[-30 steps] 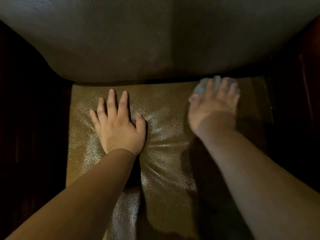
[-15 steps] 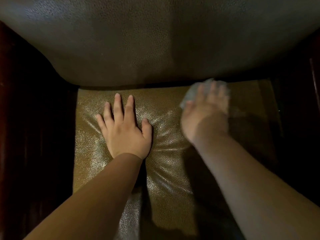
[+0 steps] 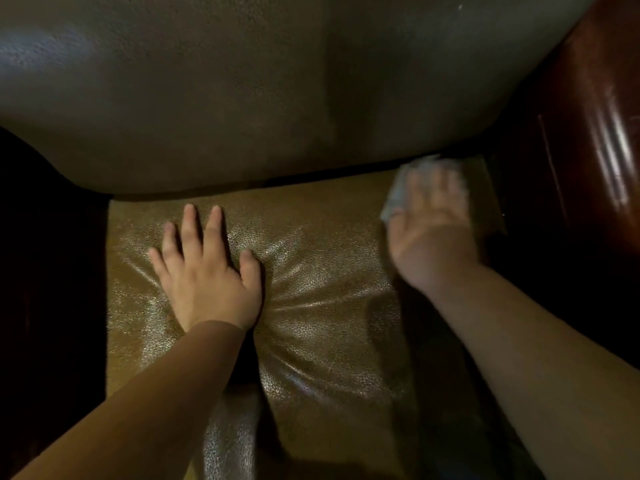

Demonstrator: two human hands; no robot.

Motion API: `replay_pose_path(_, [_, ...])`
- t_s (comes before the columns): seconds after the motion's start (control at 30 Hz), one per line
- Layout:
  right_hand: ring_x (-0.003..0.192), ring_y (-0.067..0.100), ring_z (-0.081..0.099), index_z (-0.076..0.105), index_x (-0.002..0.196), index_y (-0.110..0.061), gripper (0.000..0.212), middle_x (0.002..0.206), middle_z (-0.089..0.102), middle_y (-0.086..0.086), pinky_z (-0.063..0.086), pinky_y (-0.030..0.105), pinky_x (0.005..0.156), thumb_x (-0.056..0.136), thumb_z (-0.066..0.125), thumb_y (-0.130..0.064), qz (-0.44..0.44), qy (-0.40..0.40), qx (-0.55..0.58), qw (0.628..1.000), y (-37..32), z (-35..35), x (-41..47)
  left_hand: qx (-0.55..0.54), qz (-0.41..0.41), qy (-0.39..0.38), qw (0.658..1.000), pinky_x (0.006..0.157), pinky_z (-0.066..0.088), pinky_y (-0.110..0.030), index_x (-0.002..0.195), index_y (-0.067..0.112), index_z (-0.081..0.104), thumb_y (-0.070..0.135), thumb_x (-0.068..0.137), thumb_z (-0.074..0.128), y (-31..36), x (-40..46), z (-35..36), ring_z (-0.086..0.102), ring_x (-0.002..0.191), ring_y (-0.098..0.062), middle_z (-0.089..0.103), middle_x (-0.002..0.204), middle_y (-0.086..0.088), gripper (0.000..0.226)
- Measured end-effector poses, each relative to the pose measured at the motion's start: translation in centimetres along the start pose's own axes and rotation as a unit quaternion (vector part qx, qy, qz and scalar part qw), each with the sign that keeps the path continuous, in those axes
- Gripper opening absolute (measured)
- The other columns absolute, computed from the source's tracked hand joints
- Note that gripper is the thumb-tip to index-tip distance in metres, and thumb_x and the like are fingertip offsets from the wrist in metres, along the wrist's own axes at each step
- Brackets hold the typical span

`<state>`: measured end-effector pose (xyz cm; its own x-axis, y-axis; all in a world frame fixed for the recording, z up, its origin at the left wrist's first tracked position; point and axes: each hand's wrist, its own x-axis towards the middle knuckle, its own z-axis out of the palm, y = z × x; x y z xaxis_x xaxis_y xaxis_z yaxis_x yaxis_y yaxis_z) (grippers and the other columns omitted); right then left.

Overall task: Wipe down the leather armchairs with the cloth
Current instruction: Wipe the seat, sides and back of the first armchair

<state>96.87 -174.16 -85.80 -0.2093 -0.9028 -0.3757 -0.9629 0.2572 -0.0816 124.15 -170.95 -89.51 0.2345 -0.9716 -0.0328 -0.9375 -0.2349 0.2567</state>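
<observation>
A leather armchair fills the view, with a tan, shiny seat cushion [image 3: 311,271] and a darker backrest [image 3: 277,91] behind it. My left hand [image 3: 204,275] presses flat on the left half of the cushion, fingers straight and spread. My right hand [image 3: 433,223] lies flat over a pale grey cloth [image 3: 396,194] at the cushion's far right corner, next to the backrest. The hand is blurred, and only the cloth's left and far edges show past the fingers.
A glossy dark red wooden armrest [image 3: 595,140] rises at the right, close to my right hand. The left side of the chair [image 3: 52,271] is in deep shadow. The cushion dents and creases around my left palm.
My right hand has swept the cloth from mid-right of the seat's back edge toward the right corner. My left hand stays pressed in place. The view has shifted slightly.
</observation>
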Motion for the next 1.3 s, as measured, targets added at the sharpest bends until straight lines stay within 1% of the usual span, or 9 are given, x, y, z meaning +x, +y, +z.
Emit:
replay_pose_path(0.1, [0.159,0.025,-0.016,-0.003,0.166,-0.020,0.070,0.174,-0.012,0.005,-0.007,0.042,0.130,0.105,0.010,-0.050,-0.134,-0.033,-0.013,0.990,-0.6,0.1,-0.7,0.001,-0.002,-0.002,1.000,0.129,0.006,-0.060,0.161,0.026,0.038,0.051,0.092,0.039,-0.1,0.0,-0.3,0.019,0.157,-0.038,0.026,0.172,-0.006,0.073])
replay_pose_path(0.3, [0.160,0.032,-0.009,-0.001,0.167,-0.014,0.071,0.173,-0.010,0.015,-0.002,0.045,0.130,0.105,0.017,-0.047,0.073,-0.055,0.030,0.995,4.8,-1.2,-0.3,0.036,-0.013,-0.054,0.998,0.129,0.005,-0.059,0.162,0.029,0.034,0.053,0.093,0.036,0.8,0.3,-1.6,0.017,0.159,-0.035,0.024,0.173,-0.005,0.074])
replay_pose_path(0.43, [0.155,0.032,-0.029,-0.017,0.164,-0.019,0.073,0.168,-0.030,0.011,-0.010,0.045,0.128,0.103,0.012,-0.047,-0.094,-0.130,-0.003,0.987,0.6,-2.0,-5.8,0.044,-0.085,-0.115,0.989,0.128,0.012,-0.060,0.162,0.024,0.035,0.053,0.096,0.042,3.9,0.8,-3.7,0.018,0.158,-0.036,0.024,0.173,-0.009,0.072])
replay_pose_path(0.53, [0.152,0.025,-0.036,-0.020,0.163,-0.018,0.077,0.167,-0.035,0.007,-0.012,0.044,0.128,0.106,0.022,-0.050,-0.185,-0.152,-0.003,0.971,1.5,-2.5,-6.7,0.010,0.044,-0.137,0.989,0.128,0.018,-0.058,0.155,0.020,0.045,0.055,0.091,0.038,9.6,0.5,-3.3,0.029,0.153,-0.034,0.037,0.165,-0.015,0.074])
replay_pose_path(0.63, [0.157,0.030,-0.024,-0.014,0.165,-0.014,0.077,0.170,-0.024,0.014,-0.009,0.046,0.129,0.105,0.018,-0.050,-0.089,-0.108,-0.015,0.990,3.4,-2.0,-0.2,0.059,0.167,-0.144,0.974,0.128,-0.003,-0.063,0.164,0.037,0.026,0.058,0.095,0.031,12.6,-1.3,-0.6,0.010,0.161,-0.028,0.018,0.175,0.000,0.072])
replay_pose_path(0.73, [0.159,0.031,-0.017,-0.006,0.166,-0.014,0.072,0.173,-0.015,0.014,-0.006,0.047,0.129,0.108,0.020,-0.049,0.015,-0.072,0.009,0.997,3.8,-1.7,4.1,0.083,0.163,-0.101,0.978,0.127,0.001,-0.065,0.165,0.039,0.025,0.059,0.098,0.029,12.1,-1.9,0.8,0.010,0.162,-0.028,0.018,0.175,0.001,0.070])
replay_pose_path(0.93, [0.157,0.022,-0.023,-0.011,0.165,-0.016,0.079,0.171,-0.025,0.006,0.003,0.037,0.124,0.107,0.027,-0.054,0.108,-0.052,0.159,0.980,5.9,-0.1,-8.2,0.075,0.165,-0.123,0.976,0.127,0.000,-0.065,0.166,0.038,0.023,0.060,0.097,0.027,12.1,-1.7,0.5,0.008,0.162,-0.028,0.015,0.176,0.001,0.072])
replay_pose_path(1.2, [0.160,0.030,-0.012,0.000,0.166,-0.008,0.076,0.173,-0.010,0.016,-0.006,0.045,0.130,0.108,0.028,-0.048,0.056,-0.002,0.101,0.993,5.1,-1.0,4.4,0.075,0.166,-0.086,0.979,0.127,0.003,-0.066,0.164,0.034,0.030,0.055,0.097,0.034,12.1,-1.9,1.6,0.015,0.160,-0.032,0.023,0.174,-0.001,0.071])
replay_pose_path(1.3, [0.160,0.028,-0.012,0.000,0.166,-0.010,0.076,0.173,-0.011,0.015,-0.004,0.044,0.130,0.107,0.028,-0.049,0.061,-0.001,0.134,0.989,4.9,-0.8,2.8,0.073,0.167,-0.089,0.979,0.127,0.002,-0.065,0.164,0.034,0.030,0.056,0.097,0.033,11.9,-1.8,1.5,0.014,0.160,-0.031,0.022,0.174,-0.001,0.071])
